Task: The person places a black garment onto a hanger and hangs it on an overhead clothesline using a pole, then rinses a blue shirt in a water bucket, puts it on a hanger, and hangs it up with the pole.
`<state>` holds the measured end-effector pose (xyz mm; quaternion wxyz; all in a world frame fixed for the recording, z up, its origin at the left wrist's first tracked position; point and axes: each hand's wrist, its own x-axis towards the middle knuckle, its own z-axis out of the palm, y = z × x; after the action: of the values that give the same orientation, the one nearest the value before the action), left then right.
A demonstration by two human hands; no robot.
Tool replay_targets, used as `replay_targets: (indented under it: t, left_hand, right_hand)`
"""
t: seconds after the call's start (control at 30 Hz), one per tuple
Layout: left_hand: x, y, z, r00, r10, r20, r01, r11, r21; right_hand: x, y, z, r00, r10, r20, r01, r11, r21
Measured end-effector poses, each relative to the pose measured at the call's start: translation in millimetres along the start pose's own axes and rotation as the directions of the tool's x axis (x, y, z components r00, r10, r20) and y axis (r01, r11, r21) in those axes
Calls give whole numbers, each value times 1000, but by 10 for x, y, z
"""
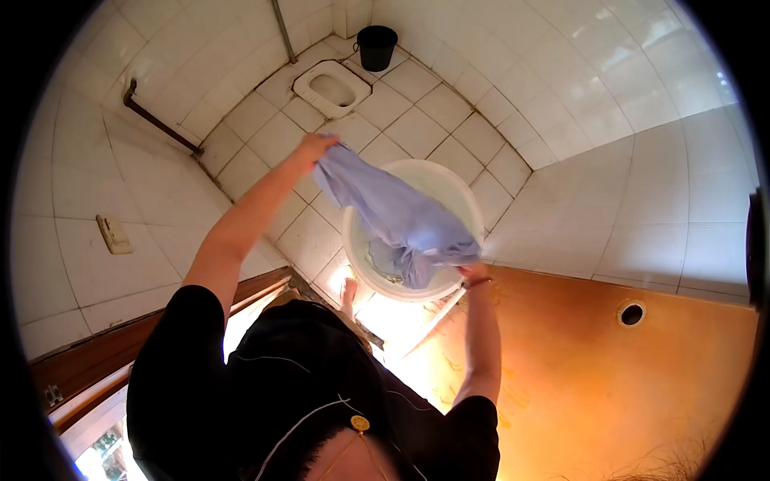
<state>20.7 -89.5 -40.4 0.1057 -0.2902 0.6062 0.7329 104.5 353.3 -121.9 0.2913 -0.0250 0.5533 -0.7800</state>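
Tiles (411, 80) surround two hands (315, 147) (475, 273) holding one cloth (393, 200).

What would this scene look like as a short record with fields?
Left hand: gripping one end of the blue cloth
Right hand: gripping the other end
Cloth: held stretched out over the tub, part of it drooping
Tub: round, whitish, on the tiled floor
Farther back: squat toilet, black bucket

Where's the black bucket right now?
In the head view, the black bucket is at the far end of the tiled floor, by the wall, just beyond and right of the squat toilet.
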Motion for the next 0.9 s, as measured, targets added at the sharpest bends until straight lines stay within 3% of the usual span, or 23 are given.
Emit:
replay_targets:
  t: [0.07,0.1,0.13,0.2,0.23,0.27,0.3,0.33,0.37,0.4,0.47,0.5,0.57,0.6,0.63,0.67,0.73,0.77,0.8,0.83,0.87,0.9]
  left_hand:
    - [42,-2,-287,997,-26,-76,24,999,-28]
    - [17,19,-374,983,-54,-174,33,992,-120]
    - [2,43,-425,959,-89,-267,31,977,-213]
    - [277,-200,-466,958,-29,-285,-46,966,-253]
    - [361,-291,-494,952,23,-305,-117,949,-293]
    - [305,-264,-448,952,23,-305,-116,950,-290]
    - [231,-205,-302,968,-70,-239,-41,902,-430]
    - [162,-154,-104,975,-152,-159,38,830,-557]
    - [95,-147,98,992,-122,-22,89,818,-568]
    - [3,-179,315,989,-95,116,145,809,-570]
    - [-346,-144,738,964,-60,258,177,870,-460]
    - [-619,-78,918,945,-70,321,200,898,-393]
    - [-967,-63,1171,921,-81,381,215,921,-323]
    - [-1057,-81,1257,924,-5,382,114,958,-264]
    - [-1116,-65,1279,920,70,386,11,979,-202]
    - [-1107,-10,1234,921,74,384,6,979,-203]
    - [-1063,125,1098,857,-28,514,-131,954,270]
    - [-1104,150,1058,857,-26,515,-132,954,269]
    - [-1163,170,1028,818,215,534,-479,768,426]
    - [-1214,172,1022,689,413,596,-724,439,533]
    - [-1238,178,1048,685,412,601,-728,437,529]
    - [-1253,187,1100,544,509,667,-828,452,331]
  right_hand:
    - [-323,-497,-403,951,99,-292,-107,994,-10]
    - [-485,-863,-390,882,86,-463,-77,996,39]
    - [-667,-1049,-651,878,88,-470,6,981,195]
    - [-728,-1266,-805,552,-29,-833,22,1000,-20]
    - [-716,-1301,-840,551,-29,-834,23,1000,-19]
    - [-681,-1320,-876,442,-293,-848,22,949,-316]
    - [-613,-1367,-840,331,-547,-769,-16,811,-584]
    - [-456,-1323,-768,308,-795,-522,-190,487,-853]
    - [-241,-1239,-508,342,-919,-194,-348,68,-935]
    - [-124,-1306,48,531,-767,-360,-161,326,-931]
    - [101,-1236,894,846,-505,-172,48,393,-918]
    - [214,-1202,1319,940,-336,-65,109,473,-874]
    - [412,-935,1739,898,-432,84,240,320,-917]
    - [475,-898,1735,896,-436,88,244,318,-916]
    - [548,-850,1724,886,-462,-24,196,423,-885]
    - [620,-808,1710,870,-474,-137,154,525,-837]
    - [698,-871,1457,878,-460,-131,130,493,-860]
    - [701,-903,1360,887,-442,-133,99,462,-881]
    - [633,-1070,1447,886,-443,-133,98,462,-882]
    - [474,-1412,1648,915,-393,-95,182,610,-772]
    - [341,-1706,1814,935,-352,-47,246,737,-629]
    - [272,-1878,1886,933,-357,-55,244,736,-632]
